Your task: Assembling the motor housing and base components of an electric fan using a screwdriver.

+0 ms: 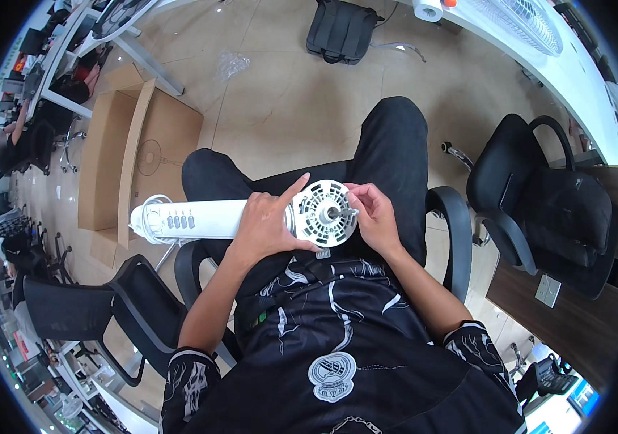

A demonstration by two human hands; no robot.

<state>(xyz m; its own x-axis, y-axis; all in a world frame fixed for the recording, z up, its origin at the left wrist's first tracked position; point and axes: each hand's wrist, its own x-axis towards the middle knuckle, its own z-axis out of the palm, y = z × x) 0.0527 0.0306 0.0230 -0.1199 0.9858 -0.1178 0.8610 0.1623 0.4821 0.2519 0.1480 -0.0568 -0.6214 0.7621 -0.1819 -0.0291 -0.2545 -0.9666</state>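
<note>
Across my lap lies a white electric fan body, its column pointing left and its round slotted motor head facing up at me. A metal shaft stands out from the middle of the head. My left hand is wrapped round the neck where column and head meet, thumb and forefinger spread along the head's edge. At the head's right rim, my right hand has its thumb and fingers drawn together beside the shaft; what they pinch is too small to make out. A white cord is coiled round the column's left end, near several grey buttons.
An open cardboard box stands on the floor at the left. Empty office chairs are on both sides. A black backpack and a clear plastic bag lie ahead. A fan grille rests on the white table.
</note>
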